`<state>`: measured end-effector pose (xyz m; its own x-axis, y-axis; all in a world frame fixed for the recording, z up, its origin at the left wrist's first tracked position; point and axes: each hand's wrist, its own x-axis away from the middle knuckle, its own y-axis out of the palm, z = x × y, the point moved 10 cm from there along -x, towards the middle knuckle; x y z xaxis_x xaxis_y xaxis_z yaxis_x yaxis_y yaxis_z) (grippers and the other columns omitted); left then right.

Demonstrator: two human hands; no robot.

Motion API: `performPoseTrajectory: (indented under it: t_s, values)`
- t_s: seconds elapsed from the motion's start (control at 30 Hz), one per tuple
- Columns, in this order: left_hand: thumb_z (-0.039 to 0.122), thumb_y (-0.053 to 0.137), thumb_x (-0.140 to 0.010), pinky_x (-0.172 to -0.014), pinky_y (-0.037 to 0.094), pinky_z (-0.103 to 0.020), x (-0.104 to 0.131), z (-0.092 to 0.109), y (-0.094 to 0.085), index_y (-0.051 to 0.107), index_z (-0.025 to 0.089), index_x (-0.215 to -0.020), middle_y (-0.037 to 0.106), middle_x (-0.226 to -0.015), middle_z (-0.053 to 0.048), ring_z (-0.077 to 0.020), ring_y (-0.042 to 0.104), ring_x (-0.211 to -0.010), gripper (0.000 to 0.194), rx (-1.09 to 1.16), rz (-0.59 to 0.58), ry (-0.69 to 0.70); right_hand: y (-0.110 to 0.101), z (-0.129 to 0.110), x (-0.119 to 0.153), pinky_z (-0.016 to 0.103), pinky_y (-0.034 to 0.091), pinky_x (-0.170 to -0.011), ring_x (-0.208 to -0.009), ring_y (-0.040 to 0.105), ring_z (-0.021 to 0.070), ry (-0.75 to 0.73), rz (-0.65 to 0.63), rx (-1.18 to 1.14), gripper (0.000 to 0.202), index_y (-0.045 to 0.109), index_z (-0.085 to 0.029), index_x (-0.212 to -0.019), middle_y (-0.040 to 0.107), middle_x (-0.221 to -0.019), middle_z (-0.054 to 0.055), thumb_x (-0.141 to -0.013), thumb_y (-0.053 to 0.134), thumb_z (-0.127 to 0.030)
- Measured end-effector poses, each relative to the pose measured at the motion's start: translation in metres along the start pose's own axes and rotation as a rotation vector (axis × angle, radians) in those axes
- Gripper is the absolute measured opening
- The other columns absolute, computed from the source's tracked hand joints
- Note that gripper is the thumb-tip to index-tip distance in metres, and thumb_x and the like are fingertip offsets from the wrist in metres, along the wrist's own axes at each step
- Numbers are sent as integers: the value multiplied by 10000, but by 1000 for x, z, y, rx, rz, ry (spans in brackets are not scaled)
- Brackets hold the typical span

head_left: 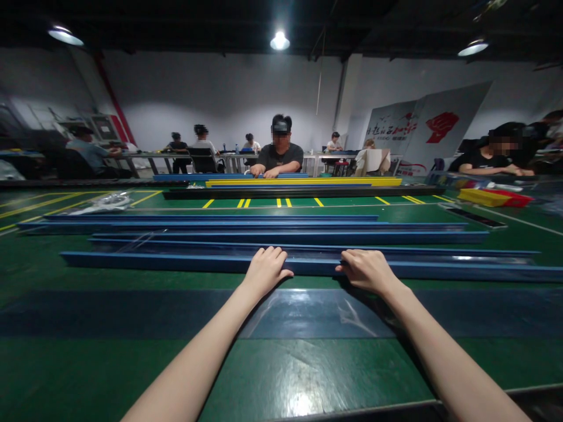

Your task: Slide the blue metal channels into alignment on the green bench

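Hands (pixel 266 269) curled over blue channel (pixel 312 268).

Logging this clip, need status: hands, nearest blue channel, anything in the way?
Left hand and right hand gripping nearest blue channel. Translucent strip on near side, other blue channels beyond. Nothing seen blocking hands.

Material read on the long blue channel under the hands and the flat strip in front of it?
Blue channel: probably painted metal or rigid plastic, satin; even colour, soft sheen. Flat strip: likely clear plastic film or sheet, glossy; green shows through, light glares off it.
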<state>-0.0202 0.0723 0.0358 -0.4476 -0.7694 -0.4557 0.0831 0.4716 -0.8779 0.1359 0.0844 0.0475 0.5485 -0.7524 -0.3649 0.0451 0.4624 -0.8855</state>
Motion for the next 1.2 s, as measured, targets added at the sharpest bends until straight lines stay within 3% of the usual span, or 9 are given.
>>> performPoseTrajectory:
  t_s: [0.43, 0.73, 1.2]
  values:
    - [413, 563, -752, -707, 315, -296, 0, 4, 1, 530, 182, -904, 592, -945, -30, -191, 492, -881, 279, -1, -32, 19, 1, 4, 4, 254, 231, -529, -662, 551, 158, 25, -28, -54, 250, 537, -181, -713, 617, -725, 54, -820, 398, -360]
    - [415, 563, -751, -697, 308, -302, 0, 4, 0, 535, 182, -900, 597, -934, -32, -195, 496, -875, 278, 14, -29, 11, 16, -4, 2, 235, 306, -605, -780, 562, 162, -3, -83, -194, 246, 541, -187, -896, 618, -875, 58, -850, 362, -350]
    - [460, 534, -756, -713, 294, -321, 1, 0, -1, 546, 199, -902, 602, -951, -37, -202, 490, -880, 299, 27, 14, -16, 18, -12, -2, 231, 279, -561, -712, 543, 149, -9, -66, -197, 188, 513, -185, -776, 594, -804, 50, -850, 393, -309]
